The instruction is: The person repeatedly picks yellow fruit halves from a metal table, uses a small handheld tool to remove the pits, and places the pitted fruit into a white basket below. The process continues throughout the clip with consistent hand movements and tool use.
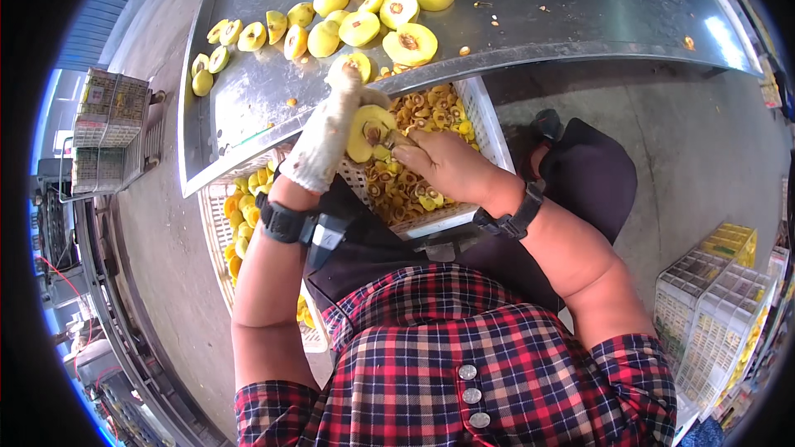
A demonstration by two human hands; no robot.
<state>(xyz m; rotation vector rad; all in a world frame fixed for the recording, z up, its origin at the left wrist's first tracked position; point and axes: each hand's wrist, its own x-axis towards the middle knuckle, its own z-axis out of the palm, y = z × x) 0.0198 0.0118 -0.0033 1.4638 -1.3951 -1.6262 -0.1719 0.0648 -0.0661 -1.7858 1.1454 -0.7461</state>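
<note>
My left hand [338,115], in a white knitted glove, holds a halved yellow fruit [362,150] with its cut face and brown centre showing. My bare right hand [444,161] grips a small tool [397,140] whose metal end meets the middle of that cut face; its exact kind cannot be told. Both hands are above a white plastic crate [492,127] of brown and yellow fruit scraps. Another fruit half [351,67] lies just beyond the glove at the table's edge. More halves, such as one with a brown centre [410,45], lie on the metal table [528,18].
A second crate [214,223] with yellow fruit halves stands at my left, partly under the table rim [248,175]. Stacked crates stand farther off at left [102,130] and at lower right [714,310]. Small scraps dot the table. A dark shoe [548,124] is on the floor.
</note>
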